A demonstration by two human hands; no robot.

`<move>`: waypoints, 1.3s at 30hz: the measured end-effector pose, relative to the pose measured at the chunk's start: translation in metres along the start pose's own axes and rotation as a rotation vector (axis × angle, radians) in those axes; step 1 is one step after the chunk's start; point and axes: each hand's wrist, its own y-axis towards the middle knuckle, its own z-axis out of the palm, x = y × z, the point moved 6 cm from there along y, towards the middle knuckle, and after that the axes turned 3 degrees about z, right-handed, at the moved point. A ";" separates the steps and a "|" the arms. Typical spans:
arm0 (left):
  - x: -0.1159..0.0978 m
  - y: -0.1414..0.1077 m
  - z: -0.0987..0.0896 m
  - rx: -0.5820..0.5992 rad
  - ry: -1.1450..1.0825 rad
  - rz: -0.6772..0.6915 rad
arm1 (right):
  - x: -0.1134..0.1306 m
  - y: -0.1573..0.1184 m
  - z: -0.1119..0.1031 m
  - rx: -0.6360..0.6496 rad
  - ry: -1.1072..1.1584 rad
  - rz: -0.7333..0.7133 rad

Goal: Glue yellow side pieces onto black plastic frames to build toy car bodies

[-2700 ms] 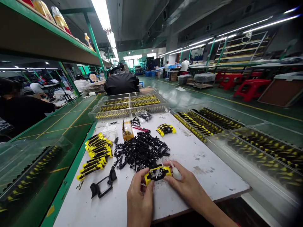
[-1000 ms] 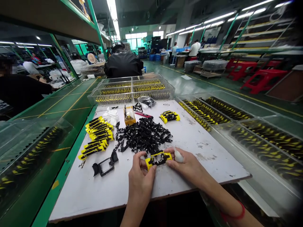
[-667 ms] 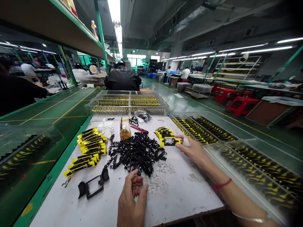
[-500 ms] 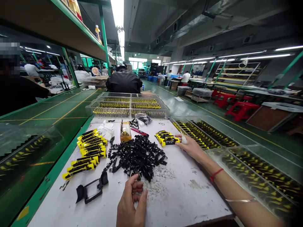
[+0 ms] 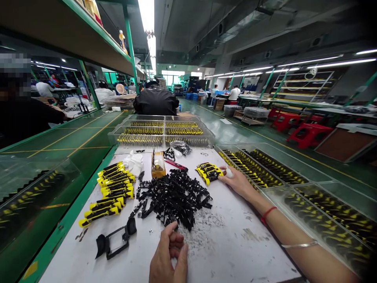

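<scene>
Observing two bare hands at work over the tabletop (image 5: 224, 245), with the heap of black parts (image 5: 176, 196) taken as reference. The right hand (image 5: 234, 181) lies to the right of the heap, well apart from it. It holds a white bulb-shaped item (image 5: 229, 172), with the thumb and fingers bent inward. Its fingertips reach the right end of the nearest piece in the cluster of yellow-and-black parts (image 5: 207, 173); whether they grip that piece cannot be determined. The cluster rests on the tabletop to the right of the heap, its pieces set closely together. The left hand (image 5: 169, 255) is at the near side of the heap, half open, thumb apart from the curled fingers, with nothing visible in its grasp.

To the left of the heap lies the row of yellow-and-black parts (image 5: 116, 190), some overlapping. Nearer than the heap and to its left is a black frame (image 5: 117, 240), lying apart. Just beyond the heap are a small yellow box (image 5: 158, 172) and a red slender tool (image 5: 176, 164). Farther beyond it lies a plastic bag (image 5: 180, 148), with a clear divided tray (image 5: 165, 143) behind, containing rows of similar yellow-and-black parts.
</scene>
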 end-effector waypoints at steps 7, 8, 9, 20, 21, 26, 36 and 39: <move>-0.001 0.000 -0.001 -0.016 0.006 0.015 | -0.003 0.002 -0.002 -0.075 -0.074 0.017; -0.002 0.000 -0.001 -0.015 0.004 0.016 | -0.002 0.002 -0.002 -0.087 -0.083 0.021; -0.003 0.000 -0.001 -0.011 0.004 0.016 | -0.002 0.002 -0.002 -0.096 -0.092 0.026; -0.006 -0.001 -0.001 -0.018 0.021 0.031 | 0.002 0.005 -0.002 -0.164 -0.118 0.039; -0.005 0.000 -0.001 -0.017 0.020 0.034 | 0.002 0.005 -0.002 -0.162 -0.112 0.042; -0.004 -0.001 0.000 -0.014 0.017 0.029 | 0.000 0.002 -0.001 -0.143 -0.067 0.064; -0.012 -0.001 -0.005 -0.060 -0.103 0.067 | 0.038 -0.039 -0.026 -0.183 0.062 0.069; -0.022 -0.005 -0.009 -0.045 -0.097 0.143 | 0.067 -0.075 -0.012 -0.059 0.014 -0.016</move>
